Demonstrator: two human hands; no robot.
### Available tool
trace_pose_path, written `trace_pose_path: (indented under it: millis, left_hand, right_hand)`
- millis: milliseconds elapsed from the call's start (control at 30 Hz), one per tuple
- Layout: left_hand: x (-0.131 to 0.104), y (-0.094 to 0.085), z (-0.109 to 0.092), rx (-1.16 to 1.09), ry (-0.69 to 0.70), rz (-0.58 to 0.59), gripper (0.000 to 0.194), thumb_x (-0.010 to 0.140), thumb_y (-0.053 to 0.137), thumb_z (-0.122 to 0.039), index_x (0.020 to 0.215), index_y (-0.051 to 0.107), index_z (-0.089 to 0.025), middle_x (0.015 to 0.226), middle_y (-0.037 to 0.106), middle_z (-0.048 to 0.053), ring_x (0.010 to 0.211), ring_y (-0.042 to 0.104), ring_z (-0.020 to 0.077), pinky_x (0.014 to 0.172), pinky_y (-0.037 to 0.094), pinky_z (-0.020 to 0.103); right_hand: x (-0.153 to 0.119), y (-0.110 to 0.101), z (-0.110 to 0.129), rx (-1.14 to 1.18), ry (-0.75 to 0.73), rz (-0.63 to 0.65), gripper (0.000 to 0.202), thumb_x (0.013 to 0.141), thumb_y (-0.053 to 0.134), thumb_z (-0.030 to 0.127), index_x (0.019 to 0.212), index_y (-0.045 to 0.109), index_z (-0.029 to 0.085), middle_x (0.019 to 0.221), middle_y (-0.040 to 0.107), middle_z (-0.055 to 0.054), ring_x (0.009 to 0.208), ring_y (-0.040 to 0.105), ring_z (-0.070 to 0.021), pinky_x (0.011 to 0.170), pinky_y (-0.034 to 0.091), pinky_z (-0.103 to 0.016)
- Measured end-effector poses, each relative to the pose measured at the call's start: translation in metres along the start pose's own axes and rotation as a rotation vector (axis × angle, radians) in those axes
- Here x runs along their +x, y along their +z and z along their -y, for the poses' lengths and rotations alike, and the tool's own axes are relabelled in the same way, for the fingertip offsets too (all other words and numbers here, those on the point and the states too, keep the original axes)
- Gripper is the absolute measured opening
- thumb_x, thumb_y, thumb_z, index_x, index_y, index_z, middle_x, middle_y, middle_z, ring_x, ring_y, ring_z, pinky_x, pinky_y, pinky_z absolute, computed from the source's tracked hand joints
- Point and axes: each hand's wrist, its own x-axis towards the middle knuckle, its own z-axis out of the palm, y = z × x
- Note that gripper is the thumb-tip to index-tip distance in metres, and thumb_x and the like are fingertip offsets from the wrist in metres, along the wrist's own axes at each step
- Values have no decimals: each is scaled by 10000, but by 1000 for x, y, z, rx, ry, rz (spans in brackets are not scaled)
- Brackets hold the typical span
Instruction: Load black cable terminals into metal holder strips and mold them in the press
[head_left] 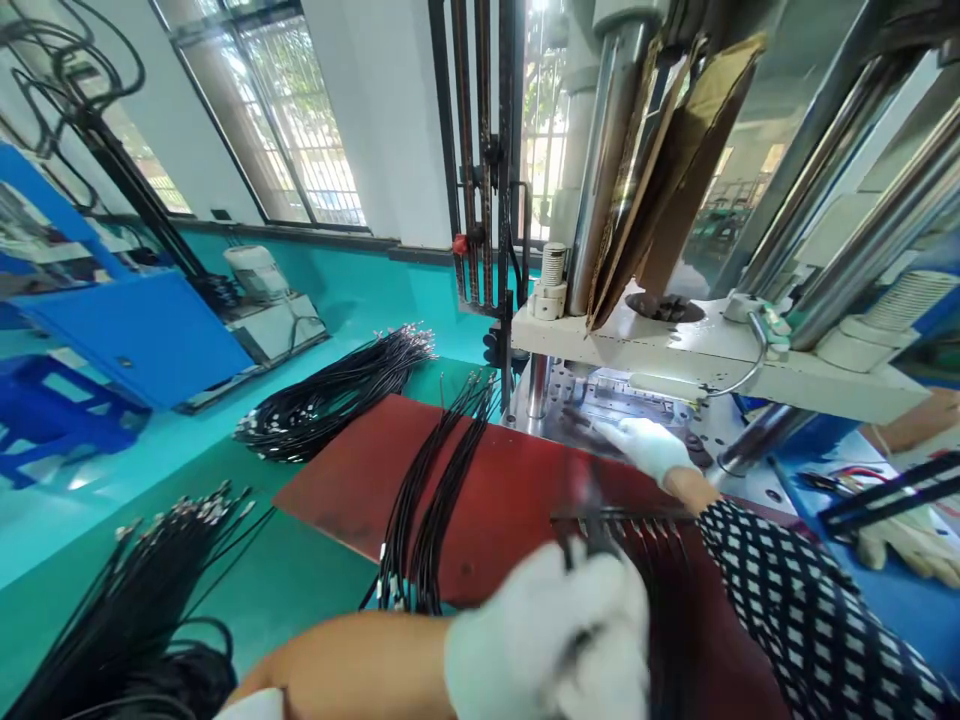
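My left hand (555,635), in a white glove and blurred by motion, is curled round something dark that I cannot make out, over the red board (352,470). Just beyond its fingers, a row of black cables (660,560) with metal ends lies along a dark strip. My right hand (652,447), also gloved, reaches under the white press plate (720,360) with its fingers together at a small dark item, beside the lit metal die (637,400). Two bundles of thin black cables (446,480) lie across the board, left of my left hand.
More black cable bundles lie at the left (345,390) and lower left (142,590). Steel columns (615,160) and cardboard (682,150) rise above the press plate. At the right edge are a person's gloved hand (911,545) and black bars. A blue stool (67,410) stands far left.
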Motion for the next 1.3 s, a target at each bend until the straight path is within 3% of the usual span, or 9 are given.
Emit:
trace_pose_path:
  millis: [133,200,333,600,733,833,1000,1167,1300]
  left_hand:
    - [-1,-90,-71,710,247,-570,385,904,458,-534,791,549,-178,744,666,55,684,657,171,714,521,310]
    - [14,-139,-95,1113,87,-822,257,865,505,-424,852,565,-175,945,701,94,975,671,239,901,497,357]
    - [58,-196,-100,1316,-103,-994,223,683,664,-264,854,583,-146,1107,661,203,1240,525,430,1043,357,554]
    - [88,-207,-94,1341,-88,-1061,354,617,672,-142,933,515,-173,1071,663,163,1207,568,369,1045,371,499]
    - [55,-200,-124,1152,68,-1030,302,739,600,-206,1001,451,-201,830,612,37,853,674,231,827,520,392]
    - [16,-185,-166,984,132,-929,265,772,559,-234,1005,438,-194,650,475,-46,542,556,131,621,525,320]
    - [-28,-167,-212,913,122,-864,274,772,591,-296,999,507,-166,618,485,-39,468,419,73,512,425,245]
    - [6,-185,-169,1140,-93,-880,182,710,664,-262,815,560,-154,515,532,-15,527,570,158,581,467,279]
    - [52,-198,-118,1358,-218,-931,209,611,684,-148,757,537,-177,807,671,86,930,671,279,794,505,339]
  right_hand:
    - [-20,15,11,102,191,157,573,818,510,748,875,690,207,843,713,-74,754,679,-218,650,453,-297]
    - [-26,20,16,122,262,169,587,774,538,769,937,664,220,887,715,-76,818,685,-256,674,451,-321]
    - [-30,20,22,128,317,163,571,782,526,754,978,621,227,944,710,-89,920,676,-304,721,443,-354]
    - [-35,15,23,129,287,172,489,817,505,703,933,593,236,946,714,-75,918,677,-295,686,397,-332]
    - [-36,23,16,144,256,125,490,815,496,723,900,580,248,910,712,-51,875,674,-285,663,374,-324]
    - [-37,27,13,163,248,104,480,812,501,726,874,578,256,871,708,-33,848,672,-278,655,364,-320]
    - [-36,25,14,183,261,121,484,803,499,740,876,583,269,862,705,-17,831,655,-274,650,359,-316]
    - [-36,25,15,170,267,128,491,803,482,756,842,562,273,804,686,2,768,634,-250,627,338,-299]
    - [-39,26,15,160,250,99,493,810,479,753,819,540,264,771,674,8,743,622,-236,614,320,-289]
